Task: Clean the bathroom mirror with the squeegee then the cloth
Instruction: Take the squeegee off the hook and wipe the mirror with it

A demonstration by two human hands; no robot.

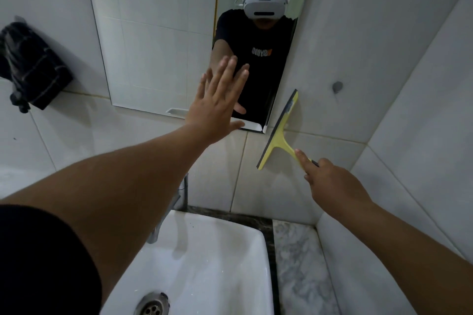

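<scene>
The bathroom mirror (158,33) hangs on the white tiled wall above the sink. My left hand (217,102) lies flat with fingers spread against its lower right part, holding nothing. My right hand (330,181) grips the handle of a yellow squeegee (279,133). Its black rubber blade stands nearly upright against the wall tile, just beyond the mirror's right edge and below its lower corner. A dark checked cloth (33,66) hangs from a wall hook at far left, well away from both hands.
A white sink (230,250) with a metal drain (152,305) sits below, its chrome tap (183,194) partly behind my left forearm. A marble ledge (299,263) runs to the right of the sink. A tiled side wall closes in at right.
</scene>
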